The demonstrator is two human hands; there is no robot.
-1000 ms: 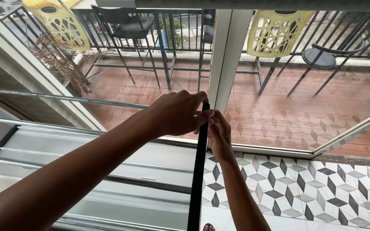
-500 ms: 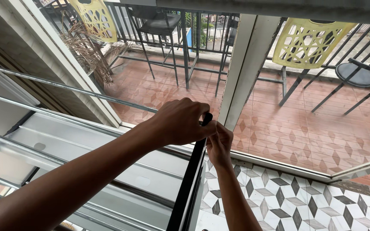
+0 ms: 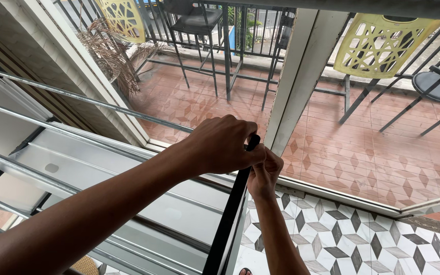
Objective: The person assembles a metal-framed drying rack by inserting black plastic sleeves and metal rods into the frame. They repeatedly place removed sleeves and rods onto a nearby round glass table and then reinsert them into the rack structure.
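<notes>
Left hand (image 3: 225, 145) and right hand (image 3: 265, 172) both clamped on black bar (image 3: 230, 214), top end, beside white door post (image 3: 294, 76).

The near patterned tile floor (image 3: 383, 239) is bare; on the far terracotta balcony floor (image 3: 332, 147) stand metal chairs (image 3: 199, 30).

Left hand (image 3: 225, 145) gripping black bar (image 3: 227, 224) top, right hand (image 3: 265, 173) touching beside it
</notes>
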